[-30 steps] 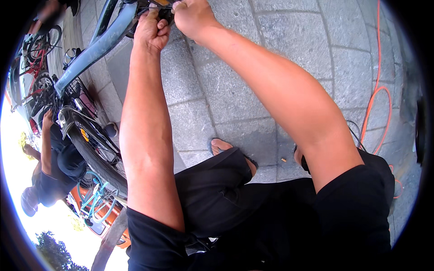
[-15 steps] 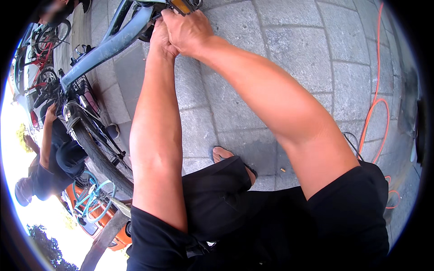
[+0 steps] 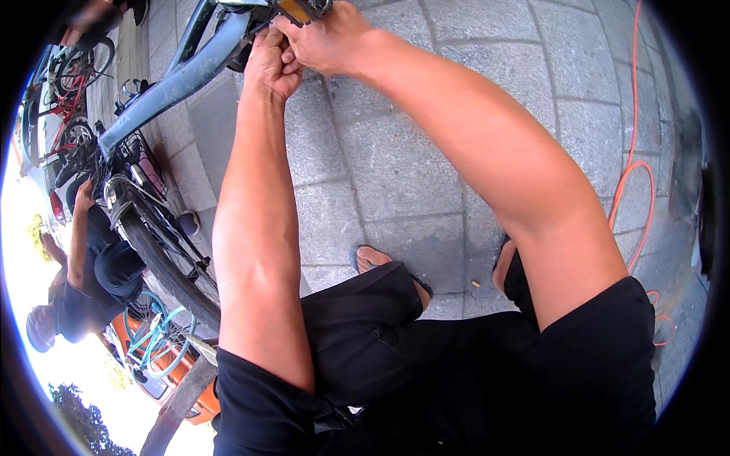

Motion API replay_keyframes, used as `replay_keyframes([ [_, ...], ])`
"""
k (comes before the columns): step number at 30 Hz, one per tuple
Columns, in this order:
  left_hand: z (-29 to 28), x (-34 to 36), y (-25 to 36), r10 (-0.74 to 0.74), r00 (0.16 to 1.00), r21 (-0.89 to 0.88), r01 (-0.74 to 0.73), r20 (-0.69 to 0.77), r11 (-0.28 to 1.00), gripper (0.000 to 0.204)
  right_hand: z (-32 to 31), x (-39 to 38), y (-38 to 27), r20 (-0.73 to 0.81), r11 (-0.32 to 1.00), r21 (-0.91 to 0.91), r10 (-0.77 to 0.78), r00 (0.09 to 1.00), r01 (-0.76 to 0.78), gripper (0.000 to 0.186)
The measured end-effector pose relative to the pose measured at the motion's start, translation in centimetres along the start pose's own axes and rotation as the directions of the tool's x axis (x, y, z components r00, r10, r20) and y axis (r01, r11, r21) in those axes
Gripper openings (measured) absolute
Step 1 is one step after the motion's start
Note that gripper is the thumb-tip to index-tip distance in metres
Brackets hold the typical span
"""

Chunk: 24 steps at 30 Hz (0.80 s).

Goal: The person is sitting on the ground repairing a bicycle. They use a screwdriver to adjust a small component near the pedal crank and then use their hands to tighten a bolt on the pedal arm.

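At the top of the view both my hands work close together under a bicycle's crank area. My left hand (image 3: 271,67) is closed, its fingers curled up beside the blue-grey bicycle frame (image 3: 171,87); what they grip is hidden. Touching it, my right hand (image 3: 328,39) is also closed, with its fingertips behind a pedal (image 3: 298,11) that carries an orange reflector. I cannot make out what is in its fingers. The bicycle's front wheel (image 3: 163,258) lies to the left of my left forearm.
Another person (image 3: 84,277) in dark clothes crouches at the left, one hand near the handlebar. Behind are a red bicycle (image 3: 76,133), a light-blue bicycle (image 3: 160,342) and an orange vehicle (image 3: 201,406). An orange hose (image 3: 635,114) runs over the grey paving (image 3: 411,167) at the right.
My right hand has shifted slightly up and my right elbow outward to the right, uncovering my right foot. My left hand has moved slightly left, staying closed beside the frame.
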<state>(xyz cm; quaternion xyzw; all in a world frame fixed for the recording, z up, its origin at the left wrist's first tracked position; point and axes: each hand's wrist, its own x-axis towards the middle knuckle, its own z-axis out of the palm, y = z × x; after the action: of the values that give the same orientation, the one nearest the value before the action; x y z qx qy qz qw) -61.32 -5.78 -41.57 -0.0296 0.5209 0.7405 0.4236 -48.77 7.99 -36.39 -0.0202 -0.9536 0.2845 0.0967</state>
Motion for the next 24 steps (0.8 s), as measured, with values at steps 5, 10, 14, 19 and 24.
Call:
replay_keyframes([
  [5,0.2,-0.1,0.1,0.006,1.000,0.014,-0.006,-0.017,1.000,0.006,0.0,-0.4,-0.2,0.006,0.999,-0.024,0.026,1.000,-0.025,0.022],
  [10,0.0,0.0,0.2,-0.005,1.000,0.030,0.006,-0.026,1.000,0.007,-0.8,-1.1,-0.8,0.019,0.997,0.025,0.078,0.997,-0.079,0.023],
  [14,0.0,0.1,0.3,-0.025,0.999,0.032,0.026,-0.021,0.999,0.010,-1.0,-1.8,-1.2,0.002,0.989,0.040,0.143,0.990,-0.143,0.026],
  [19,0.5,-0.1,0.3,-0.031,0.999,0.014,0.032,-0.045,0.999,0.013,-0.5,-2.0,-1.4,-0.034,0.984,0.039,0.173,0.984,-0.171,0.027],
  [24,0.2,-0.1,0.3,-0.029,0.999,-0.004,0.029,-0.024,1.000,0.016,1.0,-2.2,-1.3,-0.050,0.972,0.137,0.197,0.979,-0.188,0.024],
])
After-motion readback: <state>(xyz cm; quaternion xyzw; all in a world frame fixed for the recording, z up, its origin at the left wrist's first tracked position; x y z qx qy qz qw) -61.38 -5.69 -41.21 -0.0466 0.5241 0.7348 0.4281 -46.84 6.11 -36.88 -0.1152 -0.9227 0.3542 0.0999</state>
